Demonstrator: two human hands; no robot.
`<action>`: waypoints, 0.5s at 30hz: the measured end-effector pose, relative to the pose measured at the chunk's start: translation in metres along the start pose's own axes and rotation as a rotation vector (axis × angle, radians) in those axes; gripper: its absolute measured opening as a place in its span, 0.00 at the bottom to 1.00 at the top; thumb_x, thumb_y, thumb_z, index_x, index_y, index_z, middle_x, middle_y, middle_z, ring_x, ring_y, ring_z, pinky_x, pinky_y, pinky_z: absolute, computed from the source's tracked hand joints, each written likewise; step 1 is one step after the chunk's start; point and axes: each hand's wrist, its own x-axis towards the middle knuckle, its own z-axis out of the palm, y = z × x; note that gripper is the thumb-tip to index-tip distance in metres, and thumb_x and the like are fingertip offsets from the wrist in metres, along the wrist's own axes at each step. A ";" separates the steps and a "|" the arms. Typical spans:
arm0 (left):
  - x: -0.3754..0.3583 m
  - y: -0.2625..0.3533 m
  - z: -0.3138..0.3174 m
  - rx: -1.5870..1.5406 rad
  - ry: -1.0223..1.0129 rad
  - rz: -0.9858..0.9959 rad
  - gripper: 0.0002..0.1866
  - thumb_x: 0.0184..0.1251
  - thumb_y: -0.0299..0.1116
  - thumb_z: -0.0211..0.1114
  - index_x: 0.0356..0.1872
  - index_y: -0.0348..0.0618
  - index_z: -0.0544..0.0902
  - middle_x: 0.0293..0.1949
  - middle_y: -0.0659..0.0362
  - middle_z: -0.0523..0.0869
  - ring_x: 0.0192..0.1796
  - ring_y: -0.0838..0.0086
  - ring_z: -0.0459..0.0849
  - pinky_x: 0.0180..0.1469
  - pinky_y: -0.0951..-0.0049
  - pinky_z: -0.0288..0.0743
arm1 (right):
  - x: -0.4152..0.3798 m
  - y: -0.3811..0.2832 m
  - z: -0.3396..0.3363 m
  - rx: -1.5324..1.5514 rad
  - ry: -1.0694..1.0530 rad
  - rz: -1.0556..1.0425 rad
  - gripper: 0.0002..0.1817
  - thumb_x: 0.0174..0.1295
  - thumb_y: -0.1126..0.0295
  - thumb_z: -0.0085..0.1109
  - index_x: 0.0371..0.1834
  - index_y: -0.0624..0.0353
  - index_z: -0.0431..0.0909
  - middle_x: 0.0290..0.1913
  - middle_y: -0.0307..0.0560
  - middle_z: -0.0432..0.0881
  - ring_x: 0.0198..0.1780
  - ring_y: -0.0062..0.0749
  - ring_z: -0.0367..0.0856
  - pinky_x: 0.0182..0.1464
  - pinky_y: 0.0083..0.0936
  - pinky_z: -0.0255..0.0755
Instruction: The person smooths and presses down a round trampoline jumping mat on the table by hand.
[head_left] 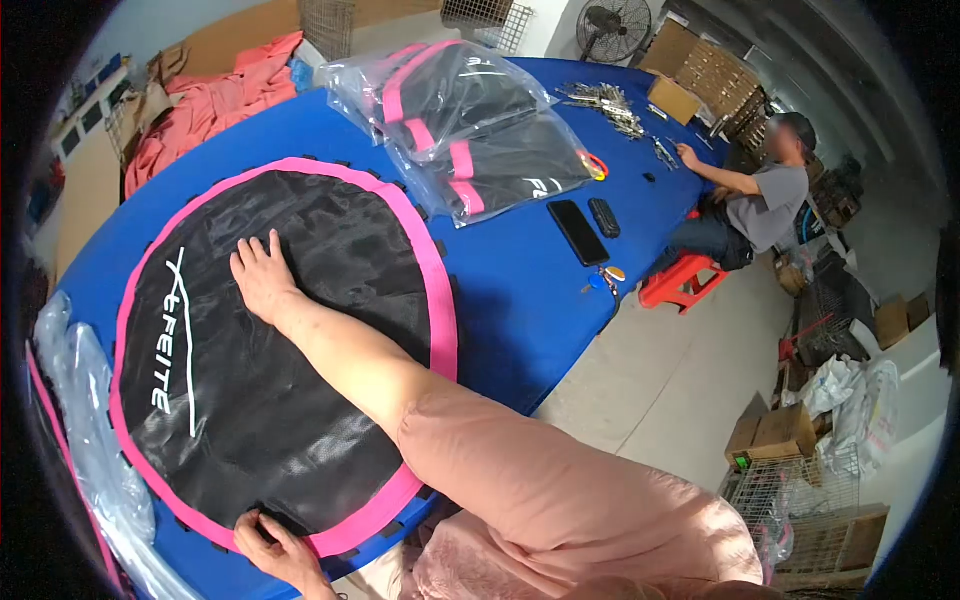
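A round black mat [330,250] with a bright pink border and white lettering lies flat on a blue-covered table [520,340]. Spread fingers and the palm of my right hand [265,278] rest on its black middle, holding nothing. At the mat's lower edge, the curled fingers of my left hand [272,550] pinch the pink border. Small black tabs stick out around the rim. Beyond the mat are folded black and pink pieces in clear plastic bags [470,120].
A phone [578,233], a small black device [604,217] and keys [605,280] lie right of the bags. Metal parts [605,105] are piled farther back. Clear plastic [100,440] lines the left edge. A person [775,195] sits on a red stool [683,282] at the far right.
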 end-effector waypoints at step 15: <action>-0.001 -0.009 0.003 -0.010 0.016 0.015 0.06 0.74 0.27 0.60 0.44 0.33 0.79 0.42 0.48 0.82 0.47 0.55 0.80 0.53 0.60 0.73 | -0.057 0.061 -0.027 -0.065 0.104 0.079 0.27 0.72 0.64 0.44 0.73 0.55 0.71 0.77 0.52 0.68 0.76 0.45 0.64 0.77 0.68 0.42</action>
